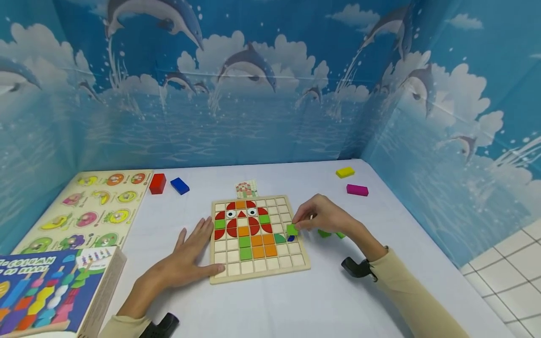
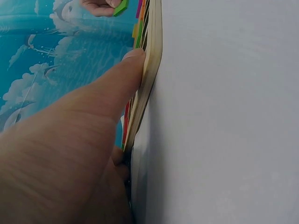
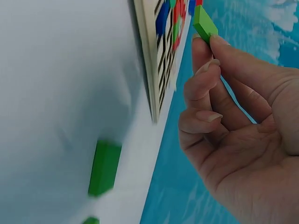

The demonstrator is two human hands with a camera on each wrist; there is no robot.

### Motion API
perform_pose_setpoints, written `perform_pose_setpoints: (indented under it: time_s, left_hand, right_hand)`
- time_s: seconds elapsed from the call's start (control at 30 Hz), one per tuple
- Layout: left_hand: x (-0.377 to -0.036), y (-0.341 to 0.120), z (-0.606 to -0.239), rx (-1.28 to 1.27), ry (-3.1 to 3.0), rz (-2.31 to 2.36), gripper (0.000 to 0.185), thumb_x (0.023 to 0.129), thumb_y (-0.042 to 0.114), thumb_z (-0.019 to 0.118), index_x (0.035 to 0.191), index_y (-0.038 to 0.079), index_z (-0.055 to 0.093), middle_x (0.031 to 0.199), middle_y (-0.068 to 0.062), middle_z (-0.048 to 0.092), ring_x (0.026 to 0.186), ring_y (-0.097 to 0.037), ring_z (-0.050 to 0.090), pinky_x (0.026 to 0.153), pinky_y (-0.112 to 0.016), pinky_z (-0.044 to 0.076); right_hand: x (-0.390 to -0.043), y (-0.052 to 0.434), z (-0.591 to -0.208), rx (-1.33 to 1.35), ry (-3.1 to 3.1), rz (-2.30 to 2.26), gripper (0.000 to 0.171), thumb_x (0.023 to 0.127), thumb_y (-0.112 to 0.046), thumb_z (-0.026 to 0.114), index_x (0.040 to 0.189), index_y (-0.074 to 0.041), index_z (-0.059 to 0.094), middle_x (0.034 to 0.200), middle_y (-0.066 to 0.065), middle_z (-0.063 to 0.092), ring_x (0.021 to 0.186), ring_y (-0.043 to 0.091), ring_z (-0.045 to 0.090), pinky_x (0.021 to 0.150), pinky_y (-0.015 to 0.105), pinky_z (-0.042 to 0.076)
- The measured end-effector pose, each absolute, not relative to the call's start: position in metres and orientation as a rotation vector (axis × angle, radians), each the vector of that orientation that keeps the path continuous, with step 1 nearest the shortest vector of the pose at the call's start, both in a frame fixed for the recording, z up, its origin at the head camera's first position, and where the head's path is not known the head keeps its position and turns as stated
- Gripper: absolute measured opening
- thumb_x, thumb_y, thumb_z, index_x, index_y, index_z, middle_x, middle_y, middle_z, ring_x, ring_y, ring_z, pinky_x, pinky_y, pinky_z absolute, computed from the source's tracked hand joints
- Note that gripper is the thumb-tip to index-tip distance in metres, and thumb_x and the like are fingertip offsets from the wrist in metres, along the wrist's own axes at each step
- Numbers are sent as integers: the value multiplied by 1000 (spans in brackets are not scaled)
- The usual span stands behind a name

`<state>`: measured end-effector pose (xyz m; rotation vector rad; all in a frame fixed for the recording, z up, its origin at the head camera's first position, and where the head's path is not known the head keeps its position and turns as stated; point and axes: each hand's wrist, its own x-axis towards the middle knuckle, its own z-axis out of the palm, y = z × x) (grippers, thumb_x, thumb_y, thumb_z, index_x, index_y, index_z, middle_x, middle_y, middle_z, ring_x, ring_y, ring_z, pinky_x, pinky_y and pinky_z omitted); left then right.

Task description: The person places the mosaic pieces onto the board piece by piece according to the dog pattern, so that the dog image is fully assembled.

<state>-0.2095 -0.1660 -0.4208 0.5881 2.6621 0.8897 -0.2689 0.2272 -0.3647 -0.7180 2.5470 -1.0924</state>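
A wooden grid board [image 1: 259, 278] lies on the white table, bearing red, orange and green tiles and two eye tiles. My left hand [image 1: 186, 260] rests at the board's left edge, fingers spread and thumb on the near left corner. Between thumb and fingertips, my right hand [image 1: 323, 216] pinches a green square tile [image 1: 292, 229] above the board's right part. Just below that tile, a blue piece [image 1: 291, 238] shows partly, beside a green rounded tile [image 1: 280, 238]. In the right wrist view the pinched tile [image 3: 204, 23] is tilted and held off the board.
Loose green tiles [image 1: 324, 233] lie right of the board, partly behind the right wrist. A small picture card [image 1: 246, 188] touches the far edge. Red [image 1: 158, 183], blue [image 1: 180, 186], yellow [image 1: 345, 172] and magenta blocks [image 1: 357, 190] stand farther back. At left are a fruit board [image 1: 95, 202] and a box [image 1: 55, 291].
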Motion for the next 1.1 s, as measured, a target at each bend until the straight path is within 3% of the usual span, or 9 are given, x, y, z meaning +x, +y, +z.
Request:
perform_pose_setpoints:
  time_s: [0.4, 0.77, 1.1]
  left_hand:
    - [-209, -165, -420, 596, 2676, 899, 120, 89, 60, 81, 172, 3, 16, 181, -16, 8, 167, -40, -2, 127, -71, -13]
    - [-212, -168, -428, 618, 2695, 898, 125, 86, 70, 78, 172, 4, 16, 182, -15, 8, 168, -37, -3, 128, -69, -13]
    - [-209, -166, -423, 596, 2672, 912, 123, 87, 63, 82, 172, 3, 17, 181, -17, 8, 167, -41, -3, 126, -72, -14]
  right_hand:
    - [-256, 197, -371, -858, 2430, -1018, 4, 89, -2, 87, 90, -5, 85, 78, -4, 76, 69, 8, 63, 67, 21, 56]
    - [-255, 194, -375, -853, 2453, -1011, 4, 88, -3, 89, 90, -6, 87, 80, -4, 78, 71, 10, 63, 68, 21, 57]
    - [-250, 191, -375, -838, 2466, -1030, 5, 86, 0, 89, 88, -4, 87, 80, -3, 79, 68, 8, 67, 68, 22, 61]
